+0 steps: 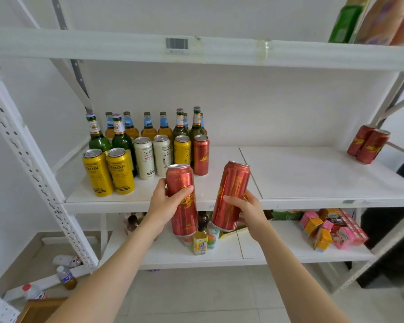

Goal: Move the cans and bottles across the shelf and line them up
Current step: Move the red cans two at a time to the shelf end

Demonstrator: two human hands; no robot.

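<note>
Fingers [231, 198] wrap the upright red can [183, 215] (left hand [165, 203]) and tilted red can [232, 183] (right hand [248, 212]); set both squarely beside the far-right red pair [367, 145].

Bright, even daylight with soft shadows; wide-angle bending at the edges, corners slightly blurred.

You are working with both hands uncovered: your left hand [166, 201] and your right hand [250, 210] are showing bare fingers and bare wrists. Your left forearm [117, 264] and right forearm [289, 271] are showing as slim, smooth and unclothed all the way to the lower edge of the view. Whatever you are wearing above that is falling outside it.
</note>
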